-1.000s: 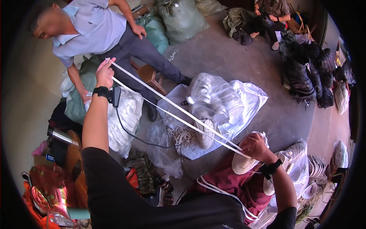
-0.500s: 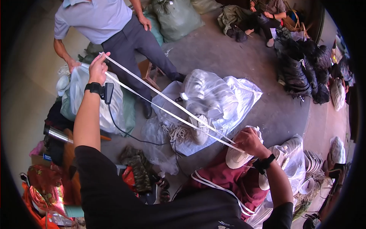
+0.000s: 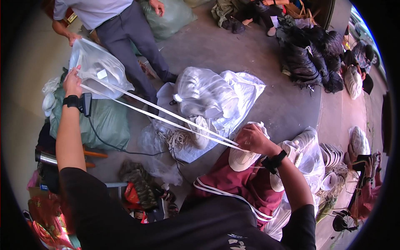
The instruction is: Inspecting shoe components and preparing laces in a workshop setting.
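Note:
A long white shoelace [image 3: 160,115] runs taut in two strands between my hands. My left hand [image 3: 73,84], far out to the left with the arm stretched, is closed around the looped end. My right hand [image 3: 251,139] is closed on the other end, just over a beige-white shoe [image 3: 241,160] that rests on my lap. The right fingers cover the shoe's upper part, so how the lace sits in it is hidden. Another white shoe [image 3: 200,132] lies beyond, beside a heap of loose laces [image 3: 177,138].
A co-worker [image 3: 121,31] stands at the far left, holding a translucent plastic bag [image 3: 93,58]. White shoes in a clear bag [image 3: 204,91] lie on the floor sheet [image 3: 246,87]. Black bundles [image 3: 306,62] sit at the back right. A cable [image 3: 121,149] hangs from my left wrist.
The whole view has shifted, with the scene sliding left and slightly up. The co-worker's plastic bag is raised off the green sack. Both my hands still keep the shoelace stretched.

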A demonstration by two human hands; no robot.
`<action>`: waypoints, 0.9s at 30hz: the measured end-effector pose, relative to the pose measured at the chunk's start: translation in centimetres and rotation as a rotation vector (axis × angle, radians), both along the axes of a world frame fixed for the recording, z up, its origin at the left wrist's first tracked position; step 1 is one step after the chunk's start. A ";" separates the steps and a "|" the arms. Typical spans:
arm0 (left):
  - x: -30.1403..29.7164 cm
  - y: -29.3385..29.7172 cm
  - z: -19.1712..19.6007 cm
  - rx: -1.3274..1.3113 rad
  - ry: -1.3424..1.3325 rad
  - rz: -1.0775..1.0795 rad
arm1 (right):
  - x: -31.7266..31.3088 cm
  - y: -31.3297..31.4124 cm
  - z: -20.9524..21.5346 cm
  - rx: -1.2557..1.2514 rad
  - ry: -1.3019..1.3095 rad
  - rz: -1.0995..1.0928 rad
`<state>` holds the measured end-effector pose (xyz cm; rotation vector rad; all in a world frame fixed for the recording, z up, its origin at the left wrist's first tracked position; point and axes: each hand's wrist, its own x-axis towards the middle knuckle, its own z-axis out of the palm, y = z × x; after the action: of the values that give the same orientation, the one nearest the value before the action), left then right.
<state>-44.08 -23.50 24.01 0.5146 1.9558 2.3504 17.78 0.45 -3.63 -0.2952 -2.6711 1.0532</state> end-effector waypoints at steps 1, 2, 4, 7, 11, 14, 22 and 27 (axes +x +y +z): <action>0.0 0.7 -0.5 0.013 -0.004 0.023 | 0.3 0.3 -0.4 -0.002 -0.013 -0.010; -1.9 -1.0 -0.3 -0.015 -0.016 0.010 | -0.2 0.5 -0.4 -0.011 -0.021 0.027; -5.7 -3.9 0.6 -0.055 -0.041 -0.023 | -1.0 1.0 -0.3 -0.019 -0.013 0.070; -6.8 -3.2 1.1 -0.092 -0.064 -0.001 | -1.9 1.3 -0.1 -0.003 -0.042 0.053; -8.1 -3.4 1.1 -0.087 -0.063 -0.001 | -2.0 1.6 -1.5 0.022 -0.055 0.073; -8.6 -3.5 1.8 -0.083 -0.053 -0.027 | -2.3 1.7 -2.6 0.015 -0.028 0.044; -8.7 -2.8 1.8 -0.087 -0.062 0.068 | -2.4 1.2 -2.0 0.017 -0.032 -0.046; -9.9 -3.3 2.4 -0.093 -0.052 -0.011 | -2.4 1.2 -1.8 -0.016 -0.036 -0.040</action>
<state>-54.01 -26.80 26.38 0.4525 2.0220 2.2306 15.38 1.62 -5.47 -0.3720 -2.6777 1.0676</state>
